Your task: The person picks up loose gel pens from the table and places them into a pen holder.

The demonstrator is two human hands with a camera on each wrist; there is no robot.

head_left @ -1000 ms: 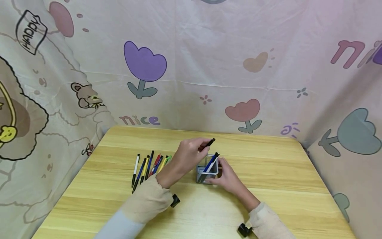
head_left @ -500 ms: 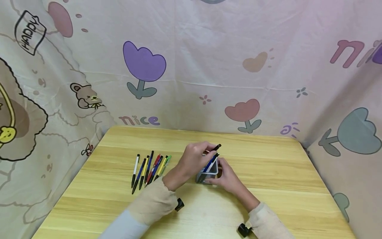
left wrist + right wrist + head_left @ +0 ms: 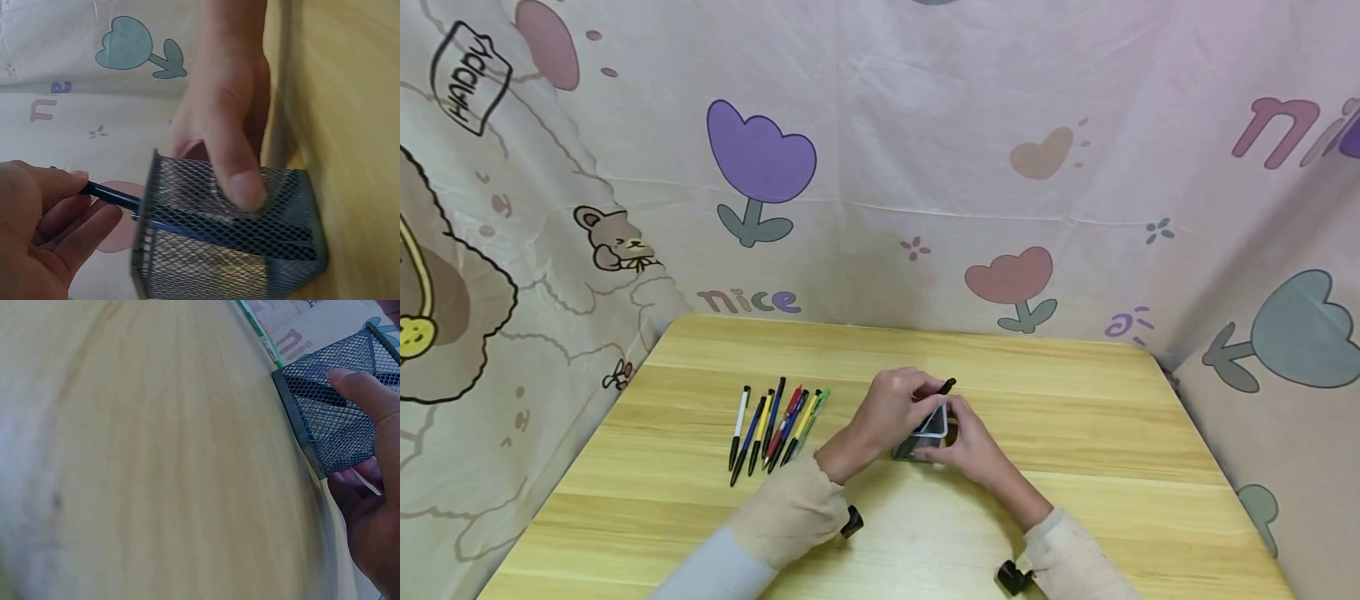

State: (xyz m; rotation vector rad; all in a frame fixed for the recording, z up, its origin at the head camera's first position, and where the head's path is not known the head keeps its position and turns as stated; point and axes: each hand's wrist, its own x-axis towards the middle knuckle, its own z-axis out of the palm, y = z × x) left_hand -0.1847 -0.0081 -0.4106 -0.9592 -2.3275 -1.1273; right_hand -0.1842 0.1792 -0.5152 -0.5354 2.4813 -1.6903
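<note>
My left hand (image 3: 895,408) pinches a light, stiff pen (image 3: 112,195) near its top; right hand (image 3: 970,446) clasps the light mesh holder (image 3: 231,237) by its sides

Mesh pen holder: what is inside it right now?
Through the mesh pen holder a blue pen shows, plus the black pen the left hand is pushing in. The right hand covers part of the wall, so any others stay hidden.
</note>
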